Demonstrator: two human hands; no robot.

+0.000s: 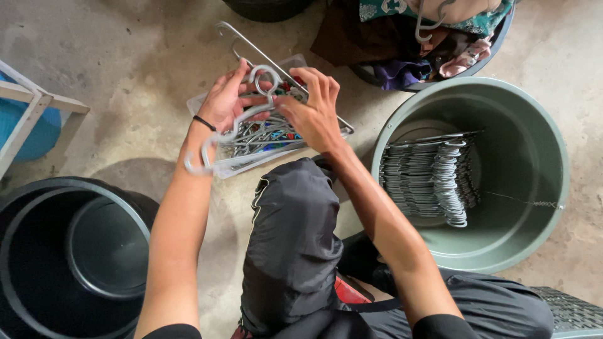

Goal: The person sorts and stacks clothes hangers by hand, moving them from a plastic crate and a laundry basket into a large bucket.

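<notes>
both hands, left hand and right hand, hold one grey wire hanger above a clear tray; more hangers lie in the green bucket.

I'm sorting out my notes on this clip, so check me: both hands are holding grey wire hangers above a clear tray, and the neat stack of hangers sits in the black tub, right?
Not quite. The head view shows the stack of hangers in the green tub, not the black tub. The rest holds: the left hand and right hand hold grey wire hangers above the clear tray.
</notes>
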